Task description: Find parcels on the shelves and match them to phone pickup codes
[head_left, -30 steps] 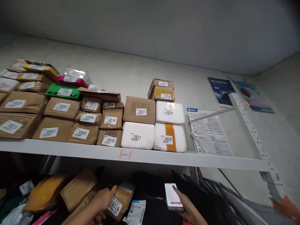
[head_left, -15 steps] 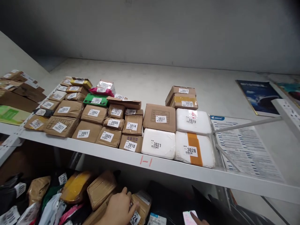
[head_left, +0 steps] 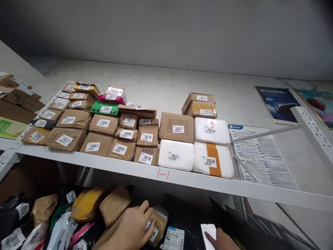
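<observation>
My left hand (head_left: 136, 225) reaches in under the shelf, its bent fingers apart and resting over a brown cardboard parcel (head_left: 159, 222). The fingers partly cover the parcel's white number label. I cannot tell whether they press on it. My right hand (head_left: 225, 240), low at the right, holds a phone (head_left: 208, 233) with a bright white screen, the thumb lying over it. Between the hands a black parcel (head_left: 196, 225) bears a white shipping label (head_left: 173, 238). Left of my left hand lie a taped brown box (head_left: 115, 205) and a yellow-taped parcel (head_left: 87, 205).
A white shelf edge (head_left: 182, 184) marked in red crosses above my hands. Numbered boxes stand stacked on it, including a white parcel 3021 (head_left: 176, 155) and a brown box 3022 (head_left: 176, 127). A metal upright (head_left: 312, 132) and posters are at the right.
The view has shifted slightly. My left hand's fingers have bent further over the parcel's label. The phone and my right hand have come further into view.
</observation>
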